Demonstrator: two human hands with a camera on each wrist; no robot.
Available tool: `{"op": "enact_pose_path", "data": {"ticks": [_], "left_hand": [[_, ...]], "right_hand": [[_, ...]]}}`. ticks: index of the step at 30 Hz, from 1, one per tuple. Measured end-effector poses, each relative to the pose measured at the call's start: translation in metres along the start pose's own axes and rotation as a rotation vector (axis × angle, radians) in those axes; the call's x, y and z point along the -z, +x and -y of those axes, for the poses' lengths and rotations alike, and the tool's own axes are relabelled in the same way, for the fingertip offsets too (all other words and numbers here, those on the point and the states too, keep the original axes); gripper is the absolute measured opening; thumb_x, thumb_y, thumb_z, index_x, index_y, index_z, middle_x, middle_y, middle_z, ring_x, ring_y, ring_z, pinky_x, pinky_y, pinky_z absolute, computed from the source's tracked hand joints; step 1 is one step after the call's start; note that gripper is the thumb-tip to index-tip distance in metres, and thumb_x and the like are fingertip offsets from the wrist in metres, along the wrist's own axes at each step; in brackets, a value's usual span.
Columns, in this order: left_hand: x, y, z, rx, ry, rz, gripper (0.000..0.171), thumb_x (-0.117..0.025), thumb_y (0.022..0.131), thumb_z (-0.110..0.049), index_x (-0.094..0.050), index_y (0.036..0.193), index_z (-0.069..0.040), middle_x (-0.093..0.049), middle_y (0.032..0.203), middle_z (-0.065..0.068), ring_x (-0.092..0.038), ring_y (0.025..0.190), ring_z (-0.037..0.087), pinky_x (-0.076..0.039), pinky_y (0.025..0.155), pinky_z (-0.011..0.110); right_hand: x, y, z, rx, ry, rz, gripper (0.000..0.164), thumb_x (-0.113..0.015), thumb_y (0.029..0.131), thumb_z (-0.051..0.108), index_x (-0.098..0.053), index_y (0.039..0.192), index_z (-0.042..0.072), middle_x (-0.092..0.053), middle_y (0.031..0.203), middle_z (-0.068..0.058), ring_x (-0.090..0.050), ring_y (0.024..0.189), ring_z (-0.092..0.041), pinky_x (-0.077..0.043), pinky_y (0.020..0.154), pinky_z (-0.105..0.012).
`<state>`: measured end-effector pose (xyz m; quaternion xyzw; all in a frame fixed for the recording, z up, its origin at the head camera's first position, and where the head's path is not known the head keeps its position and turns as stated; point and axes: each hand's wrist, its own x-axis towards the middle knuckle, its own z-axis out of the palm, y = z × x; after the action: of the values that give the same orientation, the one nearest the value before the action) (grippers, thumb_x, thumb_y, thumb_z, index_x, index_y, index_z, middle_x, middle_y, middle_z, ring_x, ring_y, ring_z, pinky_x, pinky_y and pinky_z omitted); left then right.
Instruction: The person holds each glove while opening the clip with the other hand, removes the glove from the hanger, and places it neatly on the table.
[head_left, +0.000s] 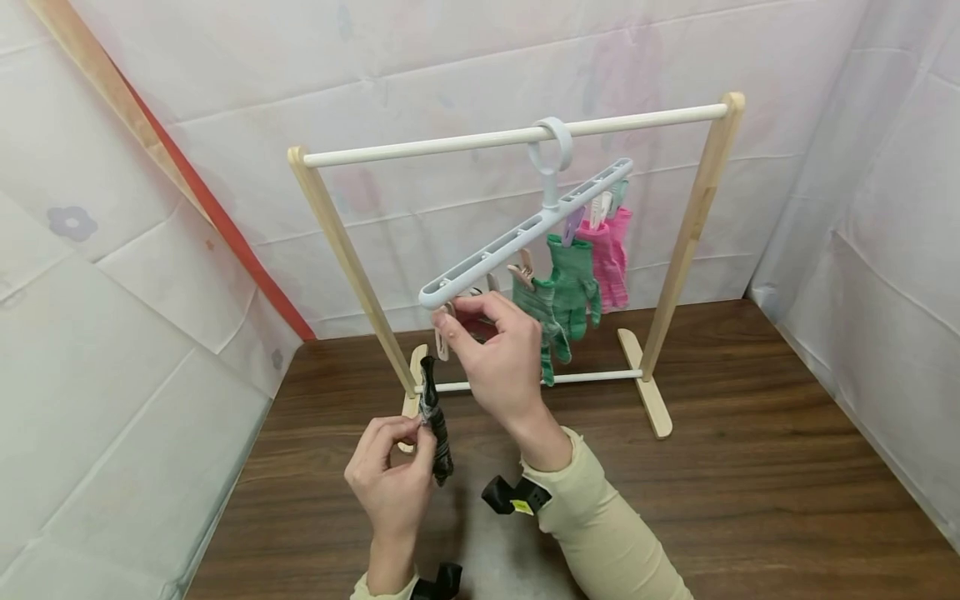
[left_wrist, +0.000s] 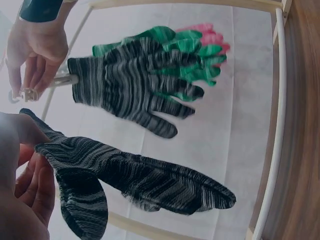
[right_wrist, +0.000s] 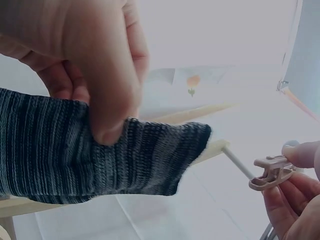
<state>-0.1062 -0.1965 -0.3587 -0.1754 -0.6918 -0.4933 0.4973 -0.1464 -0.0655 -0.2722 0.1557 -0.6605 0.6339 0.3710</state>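
My left hand (head_left: 392,479) pinches a black-and-grey striped knit glove (left_wrist: 145,170) near its cuff; the cuff end points up beneath the hanger's left end. In the right wrist view, the cuff (right_wrist: 165,155) stands out beyond the thumb. Up at that same end, my right hand (head_left: 501,358) pinches a beige clothespin (right_wrist: 272,172) between thumb and fingers. The pale blue hanger (head_left: 502,242) is hooked over the rack's white bar. Another striped glove (left_wrist: 125,80) hangs from a clip beside the right hand, mostly hidden behind it in the head view.
Farther along the hanger, green gloves (head_left: 576,279) and pink gloves (head_left: 613,258) hang from clothespins. The rack has wooden posts (head_left: 693,225), a top bar (head_left: 420,150) and a lower bar (head_left: 592,377). It stands on a dark wooden table (head_left: 750,467), with pale cloth (head_left: 247,100) behind.
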Motion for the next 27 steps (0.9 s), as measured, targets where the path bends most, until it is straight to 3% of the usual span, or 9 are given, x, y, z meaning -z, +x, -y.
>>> {"op": "enact_pose_path", "data": {"ticks": [5,14,22,27], "left_hand": [[0.008,-0.002,0.004,0.036,0.02,0.031,0.017,-0.061,0.066,0.019,-0.068,0.07,0.004,-0.061,0.067,0.012,-0.056,0.057,0.012,-0.046,0.057,0.014],[0.021,-0.006,0.012,0.101,0.048,0.123,0.013,-0.069,0.071,0.014,-0.07,0.077,0.002,-0.063,0.072,0.011,-0.058,0.061,0.01,-0.048,0.06,0.015],[0.029,-0.006,0.013,0.153,0.111,0.186,0.014,-0.07,0.071,0.016,-0.069,0.079,0.006,-0.065,0.075,0.013,-0.06,0.062,0.014,-0.048,0.061,0.014],[0.035,-0.016,0.028,0.22,0.126,0.224,0.011,-0.071,0.075,0.01,-0.071,0.083,0.002,-0.067,0.079,0.01,-0.06,0.064,0.012,-0.049,0.064,0.013]], "right_hand": [[0.003,0.0,0.016,-0.011,0.008,0.01,0.017,-0.075,0.076,0.002,-0.068,0.088,-0.007,-0.065,0.081,-0.016,-0.065,0.071,-0.023,-0.055,0.067,-0.033],[-0.001,-0.005,-0.013,-0.04,0.066,0.037,0.025,-0.078,0.076,0.018,-0.07,0.094,0.001,-0.064,0.085,-0.007,-0.065,0.074,-0.013,-0.055,0.068,-0.027],[-0.001,-0.007,-0.015,-0.047,0.108,0.046,0.029,-0.078,0.076,0.02,-0.07,0.097,0.001,-0.064,0.087,-0.006,-0.066,0.076,-0.013,-0.055,0.069,-0.028],[0.0,-0.008,-0.014,-0.032,0.086,0.04,0.029,-0.078,0.077,0.02,-0.069,0.098,0.002,-0.064,0.089,-0.005,-0.065,0.078,-0.013,-0.055,0.071,-0.027]]}}
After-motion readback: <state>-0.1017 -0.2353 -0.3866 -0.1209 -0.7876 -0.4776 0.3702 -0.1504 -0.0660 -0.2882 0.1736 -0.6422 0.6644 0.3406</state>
